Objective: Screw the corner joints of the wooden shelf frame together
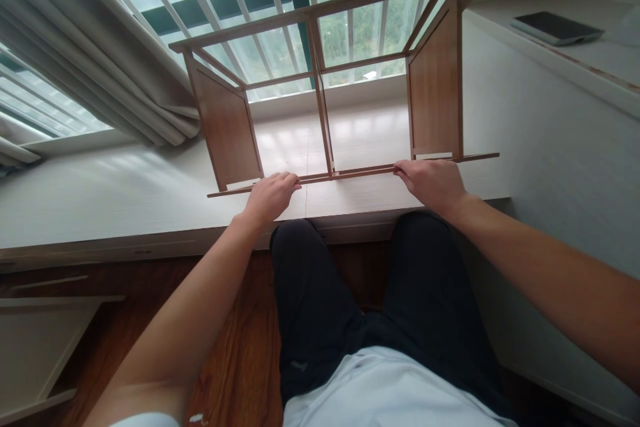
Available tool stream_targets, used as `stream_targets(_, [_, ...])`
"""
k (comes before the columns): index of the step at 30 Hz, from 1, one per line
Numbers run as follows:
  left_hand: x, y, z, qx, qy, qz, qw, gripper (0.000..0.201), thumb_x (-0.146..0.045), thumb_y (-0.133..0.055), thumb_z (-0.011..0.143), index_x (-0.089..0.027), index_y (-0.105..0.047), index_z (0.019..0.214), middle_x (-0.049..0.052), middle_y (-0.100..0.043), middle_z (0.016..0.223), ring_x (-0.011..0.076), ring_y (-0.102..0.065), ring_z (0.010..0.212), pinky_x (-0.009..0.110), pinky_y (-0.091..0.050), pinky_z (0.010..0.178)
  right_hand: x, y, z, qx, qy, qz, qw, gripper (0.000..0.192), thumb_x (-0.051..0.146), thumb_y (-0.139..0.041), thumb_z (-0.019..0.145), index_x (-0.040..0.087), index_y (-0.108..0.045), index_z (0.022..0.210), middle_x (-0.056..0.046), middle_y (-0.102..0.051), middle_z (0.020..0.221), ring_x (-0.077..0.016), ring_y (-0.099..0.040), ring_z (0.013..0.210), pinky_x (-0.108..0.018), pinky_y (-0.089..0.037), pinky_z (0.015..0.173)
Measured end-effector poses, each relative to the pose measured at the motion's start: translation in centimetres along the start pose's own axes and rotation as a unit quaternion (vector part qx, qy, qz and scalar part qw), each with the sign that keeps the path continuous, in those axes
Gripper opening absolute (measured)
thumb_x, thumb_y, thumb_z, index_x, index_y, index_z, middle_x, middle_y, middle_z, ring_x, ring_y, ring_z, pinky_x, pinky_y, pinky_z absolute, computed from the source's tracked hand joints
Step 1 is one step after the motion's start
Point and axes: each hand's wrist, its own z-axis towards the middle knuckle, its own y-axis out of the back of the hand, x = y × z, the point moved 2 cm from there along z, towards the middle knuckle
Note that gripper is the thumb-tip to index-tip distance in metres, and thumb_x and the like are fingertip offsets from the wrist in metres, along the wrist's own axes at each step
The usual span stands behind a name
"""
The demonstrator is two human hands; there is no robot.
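A brown wooden frame (434,83) stands on the white window ledge (150,193), with solid side panels, a middle upright and long rails. Along its near lower edge runs a thin wooden strip (350,173) whose ends stick out past both side panels. My left hand (273,197) is closed around this strip, left of the middle upright. Farther right, my right hand (433,181) grips the same strip near the right panel. Fingertips of both hands are partly hidden behind the strip.
Behind the frame is a barred window (350,20). A grey curtain (115,47) hangs at the left. On the white shelf at the right lies a dark flat device (555,27). Below are a wooden floor (240,347) and a pale open drawer or panel (40,347).
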Motion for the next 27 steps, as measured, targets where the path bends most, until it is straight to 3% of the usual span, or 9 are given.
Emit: stream_targets(27, [1.4, 4.2, 2.0, -0.012, 0.02, 0.015, 1.0, 0.032, -0.042, -0.036, 0.102, -0.027, -0.064, 0.102, 0.006, -0.073, 0.1, 0.0252, -0.066, 0.093, 0.033, -0.041, 0.07, 0.0, 2.5, 2.3, -0.019, -0.029, 0.012, 0.999, 0.039, 0.037, -0.041, 0.101, 0.018, -0.073, 0.113, -0.017, -0.075, 0.095, -0.0343, -0.067, 0.086, -0.038, -0.038, 0.072])
